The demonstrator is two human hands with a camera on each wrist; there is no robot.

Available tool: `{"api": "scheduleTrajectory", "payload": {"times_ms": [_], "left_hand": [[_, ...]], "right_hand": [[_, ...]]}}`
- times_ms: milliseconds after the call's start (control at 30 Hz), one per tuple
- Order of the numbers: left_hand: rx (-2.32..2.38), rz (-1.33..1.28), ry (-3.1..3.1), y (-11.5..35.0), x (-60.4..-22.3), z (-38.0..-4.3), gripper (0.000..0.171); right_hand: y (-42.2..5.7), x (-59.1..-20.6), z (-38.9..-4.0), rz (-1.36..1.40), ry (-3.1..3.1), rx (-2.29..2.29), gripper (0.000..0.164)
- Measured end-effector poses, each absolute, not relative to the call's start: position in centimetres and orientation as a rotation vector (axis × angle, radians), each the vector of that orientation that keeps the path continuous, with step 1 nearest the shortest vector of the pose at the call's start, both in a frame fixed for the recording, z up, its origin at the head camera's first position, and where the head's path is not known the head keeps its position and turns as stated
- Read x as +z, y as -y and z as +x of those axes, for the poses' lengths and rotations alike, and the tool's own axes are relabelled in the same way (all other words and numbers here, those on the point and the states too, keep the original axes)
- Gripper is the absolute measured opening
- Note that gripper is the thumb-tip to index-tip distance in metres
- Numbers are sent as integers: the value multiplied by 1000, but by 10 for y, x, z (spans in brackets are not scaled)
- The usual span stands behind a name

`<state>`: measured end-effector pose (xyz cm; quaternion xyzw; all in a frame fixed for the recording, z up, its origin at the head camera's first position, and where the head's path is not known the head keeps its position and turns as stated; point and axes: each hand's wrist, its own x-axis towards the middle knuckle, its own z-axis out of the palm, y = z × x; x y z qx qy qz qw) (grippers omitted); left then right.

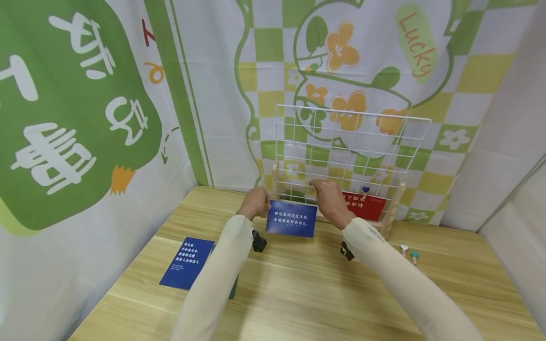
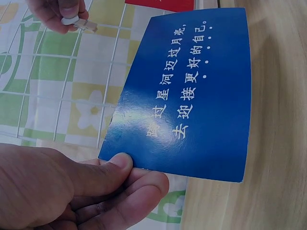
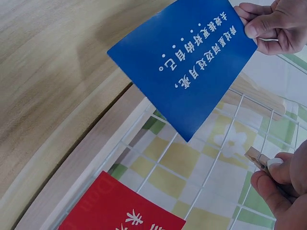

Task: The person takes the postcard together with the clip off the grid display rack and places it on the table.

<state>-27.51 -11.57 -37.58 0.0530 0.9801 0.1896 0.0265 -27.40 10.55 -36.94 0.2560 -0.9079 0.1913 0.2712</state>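
Red card up, blue card in hand.
I see the left hand pinching the unclipped blue card by the grid, right hand a peg. From there, red hangs clipped at three o'clock; on the tabletop, loose pegs toward four, spare card at eight.

White glare on blue card

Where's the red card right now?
In the head view, the red card is right of centre, low on the white wire rack, just right of the right hand, a blue heart clip at its top edge.
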Motion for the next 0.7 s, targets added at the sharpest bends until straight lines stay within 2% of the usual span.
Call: {"api": "scheduleTrajectory", "payload": {"times_ms": [533, 700], "left_hand": [[579, 232, -3054, 122, -379, -265, 33], [650, 193, -3011, 124, -377, -263, 26]], "right_hand": [[-119, -381, -267, 681, 2426, 526, 38], [-126, -380, -264, 699, 2408, 545, 40]]}}
